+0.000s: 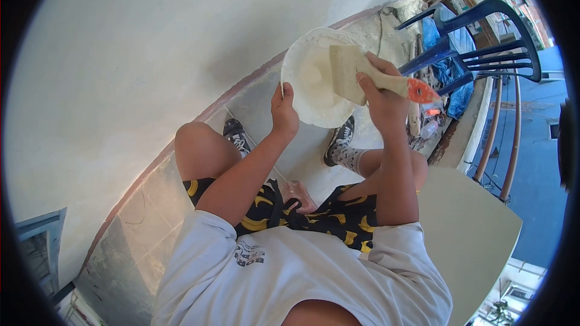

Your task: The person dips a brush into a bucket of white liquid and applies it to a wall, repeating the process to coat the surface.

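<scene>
My left hand (284, 110) grips the near left rim of a round, whitish basin (291, 60), its thumb up at the edge. Pale cream paint (315, 78) coats the inside of the basin. In my right hand (385, 99) is a wide paintbrush (347, 72), fingers wrapped round its handle near the head. The brush has a cream-coated head and a red handle end pointing right. Its head overlaps the right part of the basin in this view.
A dark blue plastic chair (444, 45) stands at the upper right, beside blue plastic sheeting (462, 87) and debris. A white wall (151, 42) rises on the left above grey floor tiles (160, 229). My shoes (237, 136) rest below the basin.
</scene>
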Available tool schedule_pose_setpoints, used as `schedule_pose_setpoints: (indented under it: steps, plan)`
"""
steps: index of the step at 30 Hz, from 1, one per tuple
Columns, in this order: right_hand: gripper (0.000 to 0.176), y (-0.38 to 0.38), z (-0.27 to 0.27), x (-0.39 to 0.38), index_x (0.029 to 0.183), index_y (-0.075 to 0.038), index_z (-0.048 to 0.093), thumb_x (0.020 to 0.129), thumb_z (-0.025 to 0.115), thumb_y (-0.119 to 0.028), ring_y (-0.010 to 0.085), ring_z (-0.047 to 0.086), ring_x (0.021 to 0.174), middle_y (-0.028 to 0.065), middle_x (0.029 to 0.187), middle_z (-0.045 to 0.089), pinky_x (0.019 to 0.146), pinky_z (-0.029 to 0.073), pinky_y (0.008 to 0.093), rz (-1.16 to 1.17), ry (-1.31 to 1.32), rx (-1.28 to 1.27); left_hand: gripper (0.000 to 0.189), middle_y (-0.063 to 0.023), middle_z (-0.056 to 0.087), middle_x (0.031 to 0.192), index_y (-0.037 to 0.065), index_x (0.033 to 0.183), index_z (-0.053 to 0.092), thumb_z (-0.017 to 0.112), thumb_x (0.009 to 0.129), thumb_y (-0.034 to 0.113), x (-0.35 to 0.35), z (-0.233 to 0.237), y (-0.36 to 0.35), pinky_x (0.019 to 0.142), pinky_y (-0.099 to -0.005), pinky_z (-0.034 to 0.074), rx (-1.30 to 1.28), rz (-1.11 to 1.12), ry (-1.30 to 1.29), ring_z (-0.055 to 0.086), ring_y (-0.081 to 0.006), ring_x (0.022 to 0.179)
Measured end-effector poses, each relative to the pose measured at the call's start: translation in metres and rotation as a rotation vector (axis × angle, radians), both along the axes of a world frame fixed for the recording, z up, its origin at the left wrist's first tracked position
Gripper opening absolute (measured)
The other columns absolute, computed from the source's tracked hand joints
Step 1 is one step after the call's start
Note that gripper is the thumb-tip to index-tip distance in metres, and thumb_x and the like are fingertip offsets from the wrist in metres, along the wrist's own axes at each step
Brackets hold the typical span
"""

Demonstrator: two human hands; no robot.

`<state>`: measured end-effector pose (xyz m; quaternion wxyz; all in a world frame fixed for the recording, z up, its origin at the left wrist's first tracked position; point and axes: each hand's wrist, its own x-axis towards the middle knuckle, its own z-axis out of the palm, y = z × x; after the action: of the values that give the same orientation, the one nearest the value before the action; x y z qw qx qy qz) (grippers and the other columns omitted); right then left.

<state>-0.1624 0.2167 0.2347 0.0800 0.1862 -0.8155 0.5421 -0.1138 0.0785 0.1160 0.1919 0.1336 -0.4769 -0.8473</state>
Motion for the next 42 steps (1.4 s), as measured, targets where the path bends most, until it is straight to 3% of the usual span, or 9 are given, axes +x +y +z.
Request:
schedule_pose_setpoints:
  steps: [4, 10, 21, 22, 28, 31, 36, 41, 42]
  plan:
    - [0.028, 0.007, -0.057, 0.014, 0.106, 0.000, 0.060, 0.078, 0.061, -0.003, 0.0255, 0.065, 0.083, 0.0180, 0.096, 0.064, 0.073, 0.049, 0.0285, 0.137, 0.026, 0.191, 0.049, -0.0135, 0.052, 0.119, -0.003, 0.123, 0.041, 0.031, 0.096, 0.037, 0.003, -0.020, -0.005, 0.093, -0.0299, 0.039, 0.158, -0.029, -0.221, 0.051, -0.0202, 0.107]
    - [0.031, 0.009, -0.094, 0.022, 0.109, -0.001, 0.059, 0.078, 0.064, -0.007, 0.0187, 0.065, 0.082, 0.0145, 0.097, 0.065, 0.072, 0.049, 0.0252, 0.057, 0.122, 0.039, 0.057, -0.0131, 0.050, 0.122, 0.003, 0.130, 0.034, 0.027, 0.094, 0.047, 0.003, -0.067, -0.014, 0.085, -0.0398, 0.047, 0.153, -0.152, -0.353, 0.055, -0.0258, 0.107]
    - [0.032, 0.021, -0.105, 0.010, 0.111, 0.000, 0.057, 0.080, 0.063, -0.006, 0.0152, 0.062, 0.083, 0.0131, 0.101, 0.063, 0.075, 0.048, 0.0250, 0.036, 0.074, -0.030, 0.060, -0.0122, 0.047, 0.126, 0.005, 0.131, 0.033, 0.026, 0.093, 0.051, -0.001, -0.044, -0.009, 0.088, -0.0426, 0.046, 0.259, -0.180, -0.397, 0.052, -0.0266, 0.111]
    - [0.036, 0.023, -0.109, 0.009, 0.114, 0.002, 0.053, 0.081, 0.063, -0.006, 0.0148, 0.061, 0.086, 0.0114, 0.103, 0.061, 0.077, 0.047, 0.0248, 0.000, -0.182, -0.121, 0.060, -0.0123, 0.047, 0.126, 0.005, 0.131, 0.033, 0.026, 0.093, 0.051, 0.004, -0.045, -0.008, 0.088, -0.0426, 0.046, 0.257, -0.184, -0.406, 0.052, -0.0266, 0.111]
    - [0.037, 0.029, -0.073, 0.011, 0.114, 0.004, 0.052, 0.081, 0.063, -0.007, 0.0148, 0.058, 0.091, 0.0121, 0.106, 0.059, 0.079, 0.046, 0.0261, -0.150, -0.087, -0.416, 0.061, -0.0125, 0.049, 0.124, 0.004, 0.130, 0.034, 0.027, 0.093, 0.051, -0.001, -0.058, -0.010, 0.082, -0.0421, 0.049, 0.224, -0.168, -0.344, 0.055, -0.0262, 0.107]
    - [0.036, 0.032, -0.077, 0.016, 0.114, 0.003, 0.053, 0.080, 0.064, -0.008, 0.0142, 0.057, 0.092, 0.0113, 0.106, 0.059, 0.080, 0.046, 0.0276, -0.062, 0.211, -0.012, 0.060, -0.0120, 0.051, 0.121, 0.004, 0.129, 0.034, 0.028, 0.093, 0.051, -0.002, -0.056, -0.011, 0.077, -0.0403, 0.052, 0.164, -0.172, -0.335, 0.058, -0.0252, 0.102]
    - [0.039, 0.038, -0.088, 0.008, 0.115, 0.003, 0.052, 0.080, 0.063, -0.009, 0.0143, 0.058, 0.089, 0.0117, 0.103, 0.059, 0.073, 0.048, 0.0258, -0.164, -0.350, -0.395, 0.059, -0.0116, 0.053, 0.118, 0.005, 0.129, 0.034, 0.028, 0.093, 0.050, -0.009, -0.050, -0.009, 0.072, -0.0384, 0.054, 0.182, -0.175, -0.362, 0.060, -0.0239, 0.098]
    - [0.038, 0.039, -0.088, 0.004, 0.115, 0.005, 0.051, 0.080, 0.062, -0.009, 0.0143, 0.057, 0.086, 0.0109, 0.098, 0.060, 0.074, 0.047, 0.0259, -0.232, -0.121, -0.426, 0.058, -0.0111, 0.053, 0.118, 0.005, 0.129, 0.035, 0.026, 0.093, 0.051, -0.013, -0.059, -0.011, 0.075, -0.0393, 0.053, 0.139, -0.178, -0.361, 0.059, -0.0234, 0.100]
    - [0.039, 0.039, -0.089, 0.003, 0.114, 0.006, 0.051, 0.080, 0.063, -0.009, 0.0151, 0.057, 0.088, 0.0113, 0.099, 0.060, 0.077, 0.047, 0.0267, -0.136, -0.125, -0.229, 0.058, -0.0111, 0.052, 0.119, 0.005, 0.129, 0.034, 0.026, 0.093, 0.050, -0.013, -0.061, -0.011, 0.076, -0.0394, 0.053, 0.167, -0.177, -0.375, 0.058, -0.0236, 0.102]
